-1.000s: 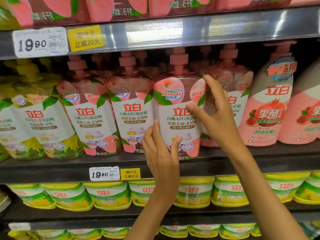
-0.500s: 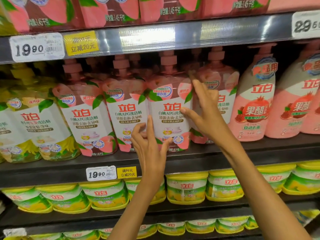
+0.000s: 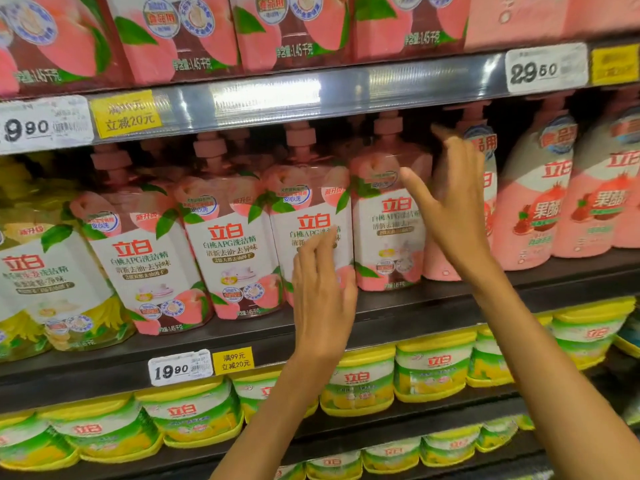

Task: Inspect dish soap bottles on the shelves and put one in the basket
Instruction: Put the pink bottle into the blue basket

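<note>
A row of pink peach dish soap bottles with pump tops stands on the middle shelf (image 3: 398,313). My left hand (image 3: 322,285) is raised in front of one peach bottle (image 3: 308,216), fingers straight and close to its label, gripping nothing. My right hand (image 3: 450,199) is spread open in the air between the neighbouring peach bottle (image 3: 384,216) and a pink pomegranate bottle (image 3: 533,202), holding nothing. No basket is in view.
Yellow lemon bottles (image 3: 38,271) stand at the left of the same shelf. Large peach bottles (image 3: 180,36) fill the shelf above. Yellow-green tubs (image 3: 433,368) line the shelf below. Price tags (image 3: 180,367) hang on the shelf edges.
The view has shifted right along the shelf. Both hands have come off the peach bottle they were around and now hover open, the right one further right.
</note>
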